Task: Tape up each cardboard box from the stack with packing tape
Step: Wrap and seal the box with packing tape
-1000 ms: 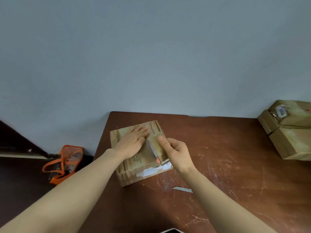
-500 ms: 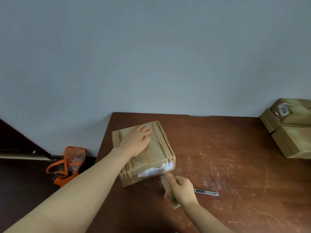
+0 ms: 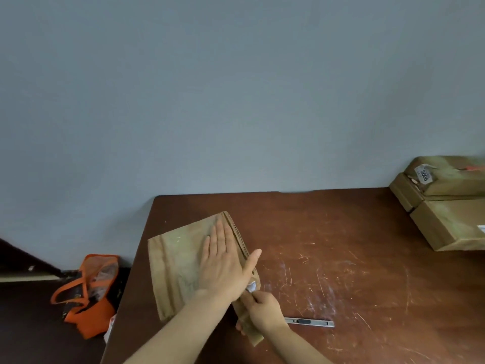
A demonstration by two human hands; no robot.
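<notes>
A tan cardboard box (image 3: 181,261), wrapped in brown packing tape, lies near the left edge of the brown table (image 3: 341,258). My left hand (image 3: 223,264) presses flat on its top with straight fingers, the thumb spread over the right edge. My right hand (image 3: 262,308) grips a strip of brown tape (image 3: 249,327) that runs down from the box's near right corner, beside a white label (image 3: 251,286).
A metal utility knife (image 3: 309,322) lies on the table just right of my right hand. A stack of taped cardboard boxes (image 3: 446,203) stands at the far right. An orange bag (image 3: 89,292) sits on the floor to the left. A grey wall runs behind.
The box has turned on the table, its right end swinging toward me. My left hand has flattened out on top. My right hand has risen to the box's near right corner with the tape strip.
</notes>
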